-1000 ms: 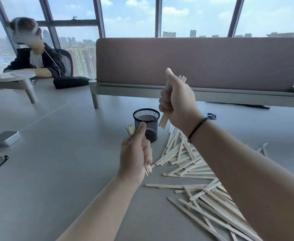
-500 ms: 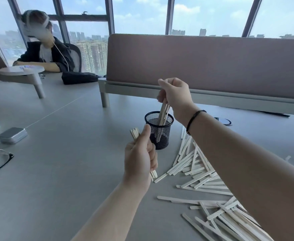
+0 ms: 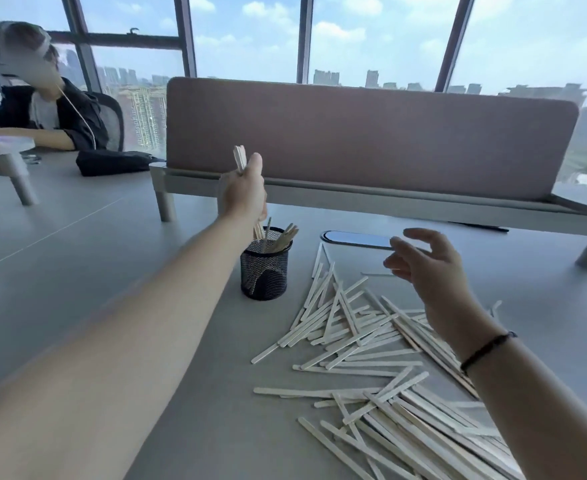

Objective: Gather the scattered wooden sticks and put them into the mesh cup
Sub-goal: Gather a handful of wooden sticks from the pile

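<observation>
A black mesh cup (image 3: 265, 270) stands on the grey table and holds a few wooden sticks that lean against its rim. My left hand (image 3: 244, 192) hovers just above the cup, closed around a bundle of sticks (image 3: 240, 160) held upright, their lower ends reaching into the cup's mouth. My right hand (image 3: 427, 268) floats to the right of the cup, above the table, fingers spread and empty. A big pile of scattered wooden sticks (image 3: 361, 327) lies on the table right of the cup and runs toward the near right corner.
A pink desk divider (image 3: 371, 133) on grey legs crosses the table behind the cup. An oval cable port (image 3: 354, 239) sits right of the cup. A person sits at the far left beside a black bag (image 3: 112, 161).
My right hand let its sticks go into the cup and pulled back to the right, open. My left hand rose from the near side with its bundle to just above the cup.
</observation>
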